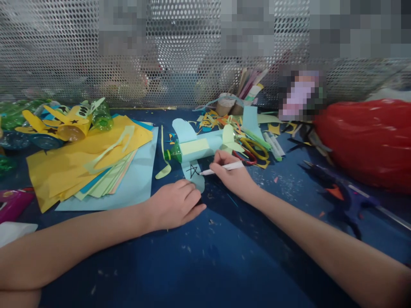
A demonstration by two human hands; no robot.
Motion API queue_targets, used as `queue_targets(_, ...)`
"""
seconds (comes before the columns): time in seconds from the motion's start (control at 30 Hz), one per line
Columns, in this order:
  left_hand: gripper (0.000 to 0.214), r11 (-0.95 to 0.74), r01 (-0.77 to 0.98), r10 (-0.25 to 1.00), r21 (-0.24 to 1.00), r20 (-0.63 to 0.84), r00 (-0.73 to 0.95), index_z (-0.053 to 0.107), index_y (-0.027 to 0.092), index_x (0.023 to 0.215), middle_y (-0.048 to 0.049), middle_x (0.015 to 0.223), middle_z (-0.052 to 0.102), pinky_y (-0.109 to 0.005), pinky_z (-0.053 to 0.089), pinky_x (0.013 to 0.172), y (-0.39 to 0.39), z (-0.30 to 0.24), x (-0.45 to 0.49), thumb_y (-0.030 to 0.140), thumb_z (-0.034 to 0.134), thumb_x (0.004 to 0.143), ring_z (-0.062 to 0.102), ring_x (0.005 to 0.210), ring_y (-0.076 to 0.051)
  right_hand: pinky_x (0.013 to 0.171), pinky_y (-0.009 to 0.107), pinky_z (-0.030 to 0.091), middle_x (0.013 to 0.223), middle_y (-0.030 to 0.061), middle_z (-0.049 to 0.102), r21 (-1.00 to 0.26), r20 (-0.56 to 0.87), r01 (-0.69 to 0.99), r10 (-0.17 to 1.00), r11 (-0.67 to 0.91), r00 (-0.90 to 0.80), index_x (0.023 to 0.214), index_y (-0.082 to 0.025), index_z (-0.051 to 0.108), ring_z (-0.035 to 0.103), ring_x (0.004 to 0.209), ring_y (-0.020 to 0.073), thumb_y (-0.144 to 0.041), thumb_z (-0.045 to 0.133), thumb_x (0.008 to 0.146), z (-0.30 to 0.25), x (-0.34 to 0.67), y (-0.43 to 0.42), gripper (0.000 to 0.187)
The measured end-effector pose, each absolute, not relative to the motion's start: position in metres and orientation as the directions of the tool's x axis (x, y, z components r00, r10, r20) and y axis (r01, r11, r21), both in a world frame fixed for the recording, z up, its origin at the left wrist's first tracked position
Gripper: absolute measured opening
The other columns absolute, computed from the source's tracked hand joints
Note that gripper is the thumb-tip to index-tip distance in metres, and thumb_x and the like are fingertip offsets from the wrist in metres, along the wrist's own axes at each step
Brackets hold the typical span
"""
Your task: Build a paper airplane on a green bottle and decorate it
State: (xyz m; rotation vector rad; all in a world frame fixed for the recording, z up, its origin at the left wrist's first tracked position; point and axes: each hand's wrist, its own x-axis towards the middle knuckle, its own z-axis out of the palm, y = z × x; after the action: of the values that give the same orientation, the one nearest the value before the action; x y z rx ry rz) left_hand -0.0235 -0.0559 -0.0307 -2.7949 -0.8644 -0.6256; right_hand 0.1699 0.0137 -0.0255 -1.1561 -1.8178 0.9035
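Note:
A plane-shaped model (205, 145) made from a green plastic bottle wrapped in light blue paper lies in front of me. My right hand (236, 173) pinches a white marker (229, 166), its tip at the light blue paper wing (199, 183) on the near side. A black outlined star (193, 170) is drawn on that wing. My left hand (175, 204) lies palm down on the table at the wing's lower edge, fingers loosely bent and thumb apart. Whether its fingertips press on the wing is hidden.
Yellow paper sheets (73, 160) and paper strips lie at left, near yellow paper-and-bottle crafts (75, 126). Scissors (255, 147), paper scraps and markers (274, 145) are behind the model. On the right are a glue gun (356, 194) and a red plastic bag (366, 141). Perforated metal (186, 55) stands behind.

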Motion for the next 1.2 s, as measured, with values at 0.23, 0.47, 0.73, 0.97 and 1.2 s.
queue_targets(0.23,0.043,-0.819,0.572,0.496,-0.044,0.445,0.745,0.059,0.012,0.080,-0.0121,0.082,0.067,-0.036,0.056,0.074,-0.056,-0.031,-0.022,0.035,0.029,0.101,0.065,0.080,-0.022,0.050,0.027,0.029,0.054,-0.0066,0.039,-0.894,0.218,0.311,0.919,0.323,-0.328,0.063,-0.023,0.039,0.034,0.051,0.0104,-0.024,0.056,0.077,-0.031,0.162,0.013,0.022)
queue_targets(0.47,0.043,-0.815,0.577,0.488,-0.061,0.466,0.738,0.059,0.012,0.079,-0.0117,0.081,0.068,-0.034,0.056,0.070,-0.056,-0.031,-0.021,0.034,0.030,0.100,0.064,0.077,-0.022,0.049,0.026,0.032,0.054,-0.0063,0.047,-0.918,0.180,0.263,0.903,0.297,-0.391,0.068,-0.023,0.044,0.041,0.049,0.0105,-0.034,0.061,0.082,-0.036,0.157,0.015,0.025)
queue_targets(0.73,0.044,-0.818,0.574,0.502,-0.042,0.435,0.748,0.060,0.013,0.081,-0.0118,0.084,0.068,-0.035,0.056,0.074,-0.056,-0.029,-0.022,0.035,0.027,0.101,0.065,0.080,-0.021,0.051,0.026,0.037,0.044,-0.0089,0.043,-0.973,0.193,0.083,0.957,0.215,-0.216,0.066,-0.023,0.044,0.041,0.043,0.0095,-0.042,0.063,0.084,-0.033,0.161,0.015,0.031)
queue_targets(0.97,0.044,-0.830,0.557,0.500,-0.019,0.417,0.759,0.059,0.013,0.082,-0.0137,0.087,0.068,-0.037,0.055,0.078,-0.056,-0.029,-0.024,0.035,0.027,0.101,0.065,0.084,-0.023,0.047,0.025,0.033,0.048,-0.0053,0.049,-0.983,0.172,0.020,0.962,0.180,-0.214,0.065,-0.021,0.049,0.041,0.043,0.0089,-0.038,0.057,0.087,-0.039,0.170,0.018,0.029)
queue_targets(1.2,0.043,-0.835,0.550,0.482,-0.029,0.444,0.755,0.059,0.012,0.081,-0.0142,0.088,0.069,-0.037,0.055,0.077,-0.056,-0.030,-0.023,0.034,0.028,0.101,0.065,0.083,-0.022,0.048,0.025,0.034,0.044,-0.0071,0.052,-0.975,0.180,0.088,0.956,0.205,-0.233,0.068,-0.023,0.041,0.043,0.042,0.0093,-0.033,0.059,0.085,-0.038,0.169,0.018,0.027)
